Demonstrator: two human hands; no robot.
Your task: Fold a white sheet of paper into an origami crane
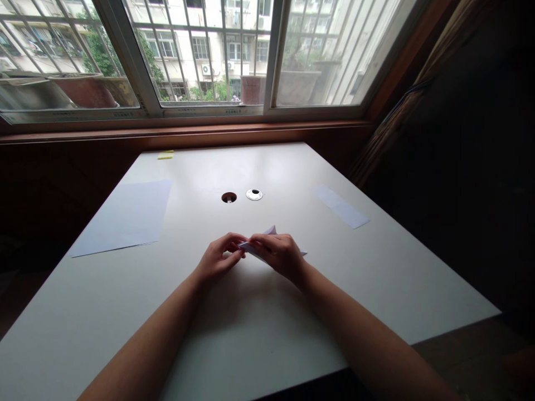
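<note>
As left hand (219, 257) meets right hand (279, 254), paper (270, 230) pinched

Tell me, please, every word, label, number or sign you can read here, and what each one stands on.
Nothing here is legible.
Left strip of small dark print on the white window frame's bottom rail: too small and blurred to read.
Middle strip of small dark print on the same rail: also unreadable.
Folded white paper pinched between left hand and right hand, flat white paper sheets, yellow sticky note: no print shows.

Both hands (251, 253) pinch folded paper (270, 231)
</note>
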